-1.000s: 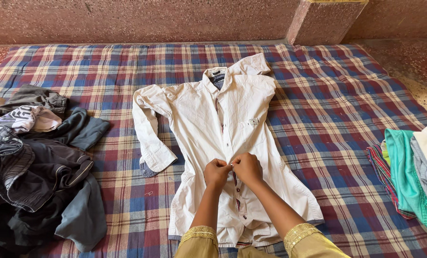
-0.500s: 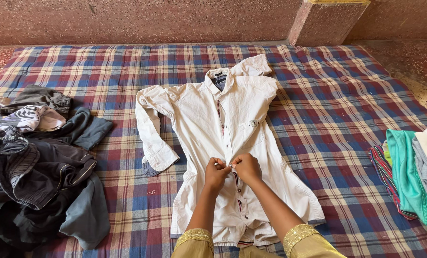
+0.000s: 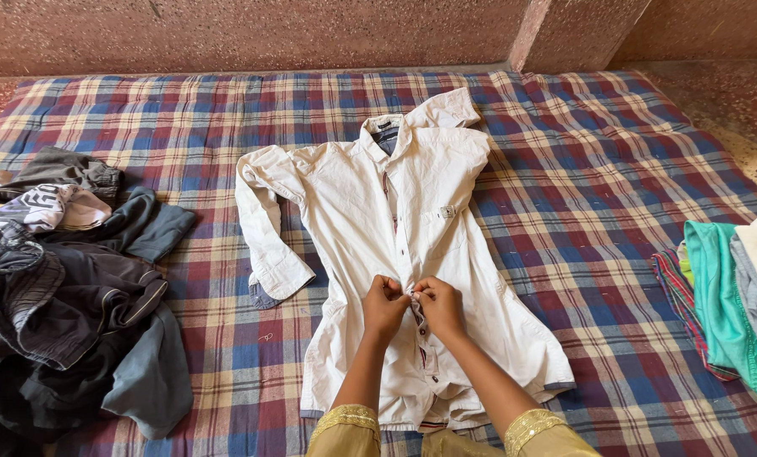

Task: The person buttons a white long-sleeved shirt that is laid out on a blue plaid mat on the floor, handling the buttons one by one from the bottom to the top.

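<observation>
Pinching the front placket of a cream long-sleeved cotton shirt, the left hand and right hand both grip it narrowly at mid-chest; the lower buttons look undone. The shirt lies flat on a red-and-blue checked mattress, between a dark clothes heap and folded bright garments, against a speckled stone wall

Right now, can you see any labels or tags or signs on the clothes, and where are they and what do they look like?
Neck label: inside the collar of the white shirt, a small dark strip.
Chest patch: on the shirt's front, above the hands, a tiny pale square with dark marks.
Printed garment: in the dark clothes pile on the left, white cloth with big dark shapes.
No packages, signs or screens.
</observation>
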